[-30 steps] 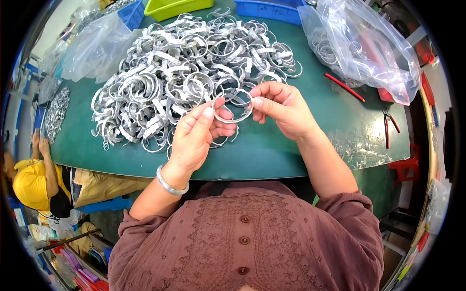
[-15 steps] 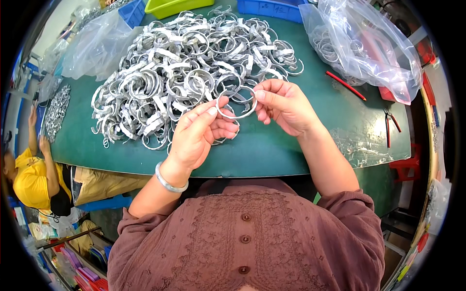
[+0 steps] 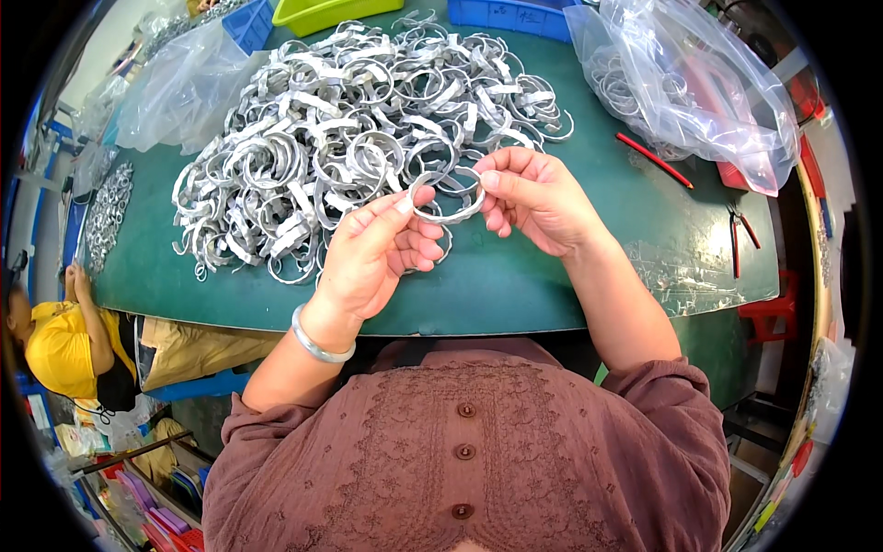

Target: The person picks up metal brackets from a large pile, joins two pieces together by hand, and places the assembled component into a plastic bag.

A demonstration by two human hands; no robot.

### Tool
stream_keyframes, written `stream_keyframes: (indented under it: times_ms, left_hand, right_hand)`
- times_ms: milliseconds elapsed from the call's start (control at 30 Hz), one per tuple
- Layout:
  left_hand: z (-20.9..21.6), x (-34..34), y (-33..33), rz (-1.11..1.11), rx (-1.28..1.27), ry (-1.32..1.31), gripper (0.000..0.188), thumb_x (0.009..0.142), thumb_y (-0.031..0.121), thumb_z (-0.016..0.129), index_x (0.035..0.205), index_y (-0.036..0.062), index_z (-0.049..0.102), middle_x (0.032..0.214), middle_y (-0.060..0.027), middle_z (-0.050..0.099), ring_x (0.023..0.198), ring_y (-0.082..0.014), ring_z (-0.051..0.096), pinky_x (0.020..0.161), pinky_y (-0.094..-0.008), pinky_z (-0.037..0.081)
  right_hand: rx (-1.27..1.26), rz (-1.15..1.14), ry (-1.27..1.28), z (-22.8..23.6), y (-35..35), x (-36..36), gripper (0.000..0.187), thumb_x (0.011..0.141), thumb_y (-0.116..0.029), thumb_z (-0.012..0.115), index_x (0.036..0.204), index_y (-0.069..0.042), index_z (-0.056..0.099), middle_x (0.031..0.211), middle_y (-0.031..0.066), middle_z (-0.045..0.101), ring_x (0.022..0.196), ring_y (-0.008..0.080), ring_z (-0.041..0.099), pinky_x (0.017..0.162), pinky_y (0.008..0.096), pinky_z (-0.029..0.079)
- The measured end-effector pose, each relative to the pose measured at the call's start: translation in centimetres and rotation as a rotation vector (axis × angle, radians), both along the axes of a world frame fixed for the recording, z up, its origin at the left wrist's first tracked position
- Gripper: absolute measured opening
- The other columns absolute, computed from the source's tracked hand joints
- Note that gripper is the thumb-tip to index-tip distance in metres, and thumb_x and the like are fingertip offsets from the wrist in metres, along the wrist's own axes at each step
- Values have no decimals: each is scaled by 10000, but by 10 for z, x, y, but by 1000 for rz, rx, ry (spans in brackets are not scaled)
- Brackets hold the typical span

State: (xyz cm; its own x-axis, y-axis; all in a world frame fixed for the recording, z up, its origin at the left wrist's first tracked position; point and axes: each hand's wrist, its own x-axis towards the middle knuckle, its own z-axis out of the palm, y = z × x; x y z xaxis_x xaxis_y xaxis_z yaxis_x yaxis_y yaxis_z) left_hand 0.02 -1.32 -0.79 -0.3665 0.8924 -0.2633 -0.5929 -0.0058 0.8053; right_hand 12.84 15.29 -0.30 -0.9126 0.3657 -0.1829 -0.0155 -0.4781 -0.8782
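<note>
Ring (image 3: 451, 219) between both hands (image 3: 366, 247) (image 3: 541, 204), more side-on than before.

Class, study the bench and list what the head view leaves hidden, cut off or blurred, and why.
Held ring, head view: the left hand and right hand cover parts of its band.
Pile of grey rings, head view: upper rings hide the lower ones.
Yellow-green tray, head view: the picture's upper edge cuts it off.
Right-hand clear bag, head view: creased plastic blurs the rings seen through it.
</note>
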Motion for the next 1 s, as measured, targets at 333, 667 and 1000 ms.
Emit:
stream_keyframes:
  times_ms: [333,667,1000]
  left_hand:
    - [3,3,-2,-15,92,-5,303,905,165,395,1120,-29,484,807,-109,607,646,-162,606,562,-236,507]
    - [2,12,-4,-9,104,81,268,890,140,431,1105,5,515,815,-77,598,665,-141,595,572,-233,486]
    - [-4,18,-3,1,216,412,191,793,12,571,982,-3,552,904,-51,562,707,-104,563,598,-213,468]
  right_hand:
    - [45,27,-52,-2,0,-2,142,810,-95,554,912,3,544,693,58,589,550,108,565,481,203,461]
    - [73,26,-42,-7,-1,-4,174,807,-72,550,961,10,543,727,60,598,561,100,563,496,205,466]
    - [155,11,55,-11,1,-4,147,818,-52,545,955,-1,560,796,64,604,620,92,548,559,216,472]
